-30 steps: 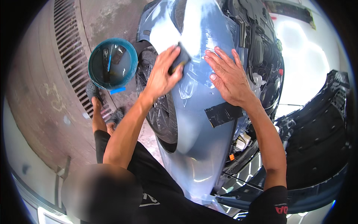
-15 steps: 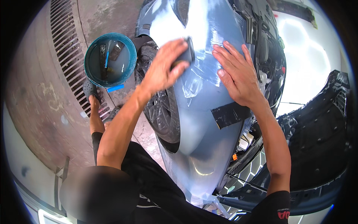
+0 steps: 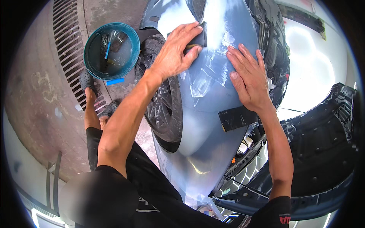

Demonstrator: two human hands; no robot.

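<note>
My left hand (image 3: 173, 55) is closed around a dark sanding block (image 3: 202, 37), which rests on the blue-grey car fender (image 3: 201, 125) above the wheel arch. Part of the block is hidden under my fingers. To its right, my right hand (image 3: 249, 78) lies flat on the fender with its fingers stretched out and nothing in it. Between the hands the surface is wet and shiny with whitish streaks. A black rectangular sheet (image 3: 235, 118) with a tan edge lies on the fender just below my right hand.
A teal bucket (image 3: 86, 62) of cloudy water holds dark pieces and a blue stick. The black wheel (image 3: 163, 110) sits under the fender's left side. Beyond its right edge lie the engine bay (image 3: 270, 41) and a dark panel (image 3: 319, 152). A floor grate (image 3: 66, 45) runs at left.
My left hand has slid the sanding block up and slightly right along the fender. My right hand has shifted slightly right and stays flat. The view has moved a little.
</note>
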